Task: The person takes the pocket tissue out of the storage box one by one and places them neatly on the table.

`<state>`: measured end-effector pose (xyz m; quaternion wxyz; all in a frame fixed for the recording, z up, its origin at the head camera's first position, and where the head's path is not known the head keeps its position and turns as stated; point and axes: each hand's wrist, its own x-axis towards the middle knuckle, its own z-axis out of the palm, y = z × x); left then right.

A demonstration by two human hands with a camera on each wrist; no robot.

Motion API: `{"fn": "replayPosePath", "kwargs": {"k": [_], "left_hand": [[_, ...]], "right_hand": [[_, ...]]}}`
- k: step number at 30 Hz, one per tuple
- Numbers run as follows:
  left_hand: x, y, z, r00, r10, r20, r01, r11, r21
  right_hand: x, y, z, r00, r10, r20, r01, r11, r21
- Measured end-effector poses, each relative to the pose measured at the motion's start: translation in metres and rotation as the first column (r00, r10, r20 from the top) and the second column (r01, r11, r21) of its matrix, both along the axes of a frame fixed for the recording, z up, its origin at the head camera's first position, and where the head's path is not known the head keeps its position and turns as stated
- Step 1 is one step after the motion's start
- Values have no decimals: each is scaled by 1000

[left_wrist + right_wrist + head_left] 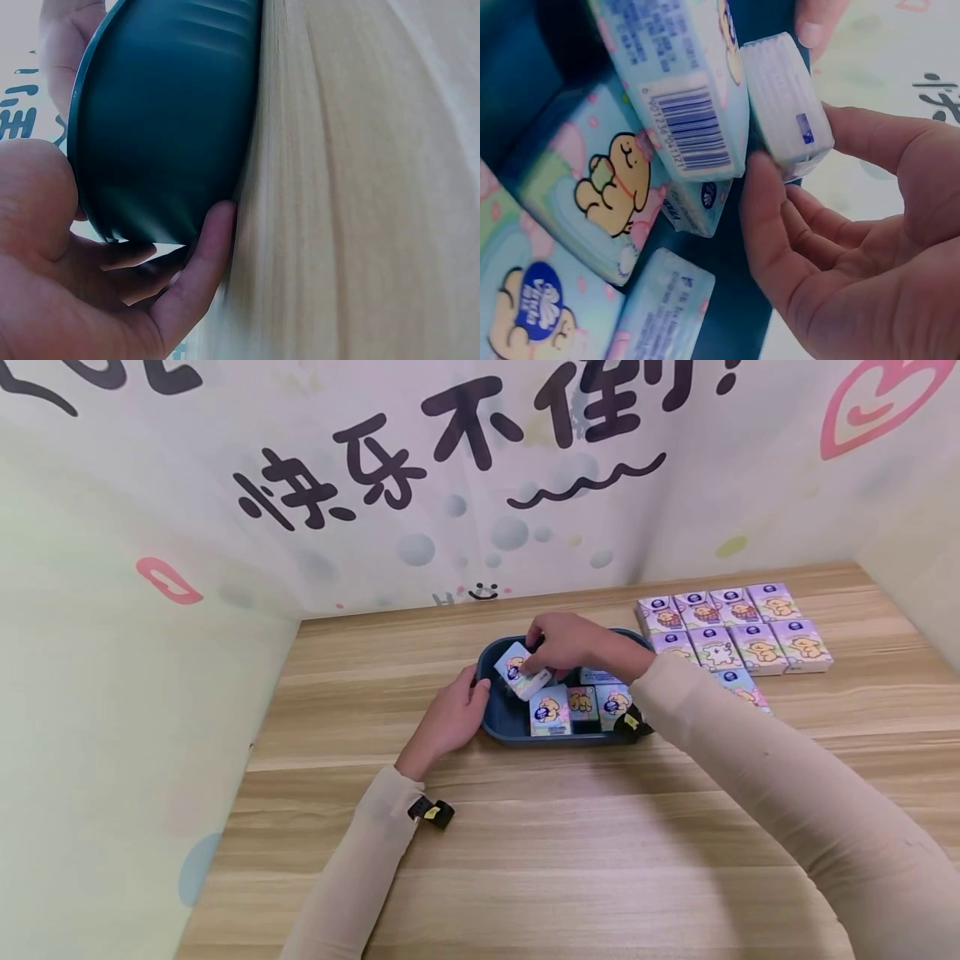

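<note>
A right hand [564,642] is pinching a tissue pack [786,101] in a dark blue tub [558,740]

The pack is sitting at the tub's left end, tucked between thumb and finger. It is showing its thin white side in the right wrist view, and I cannot tell if its bottom is touching anything. More tissue packs [550,711] are lying in the tub with puppy pictures on them; the arm is hiding some. One is showing the word "Vinda".

The left hand [452,714] is holding the tub's left end, its thumb up at the rim. The wall is hiding some of its fingertips.

Purple packs [715,647] are lying in two rows on the wooden table [525,860], to the right. A blue pack [745,687] is lying beside them, and the right sleeve [772,785] is covering part of it. Behind, a white cloth [360,568] is hanging with big black writing, cut off at the top.
</note>
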<state>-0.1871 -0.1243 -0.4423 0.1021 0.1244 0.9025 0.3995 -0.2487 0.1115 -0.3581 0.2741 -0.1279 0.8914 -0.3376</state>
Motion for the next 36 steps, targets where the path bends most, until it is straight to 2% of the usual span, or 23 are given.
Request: {"fn": "replayPosePath", "kwargs": {"k": [3, 8, 10, 15, 18, 23, 27, 33, 35, 36], "left_hand": [[3, 2, 5, 1000, 8, 16, -8, 1000, 10], [-2, -1, -7, 1000, 4, -13, -4, 1000, 9], [-7, -4, -16, 999, 2, -38, -3, 1000, -8], [-1, 0, -6, 999, 18, -29, -18, 1000, -11], [6, 4, 5, 1000, 27, -11, -27, 1000, 2], [9, 7, 9, 999, 38, -10, -38, 999, 4], [8, 7, 9, 999, 35, -6, -35, 999, 14], [-2, 2, -7, 1000, 14, -21, -14, 1000, 7], [-4, 1, -10, 1000, 13, -17, -13, 1000, 8], [-3, 1, -8, 1000, 14, -8, -14, 1000, 20]], "right_hand": [[1, 6, 0, 996, -35, 84, 42, 995, -89], [2, 15, 1, 988, -45, 146, 69, 985, -161], [3, 18, 1, 987, -36, 157, 64, 981, -181], [7, 27, 0, 985, 2, 175, 38, 974, -224], [10, 34, 0, 983, 33, 180, 14, 967, -253], [16, 49, -1, 978, 74, 196, -14, 957, -291], [21, 63, -1, 973, 75, 217, -6, 952, -306], [29, 83, 0, 971, 43, 234, 37, 945, -326], [31, 90, 0, 972, 36, 232, 45, 942, -334], [32, 94, 0, 972, 34, 232, 47, 941, -336]]}}
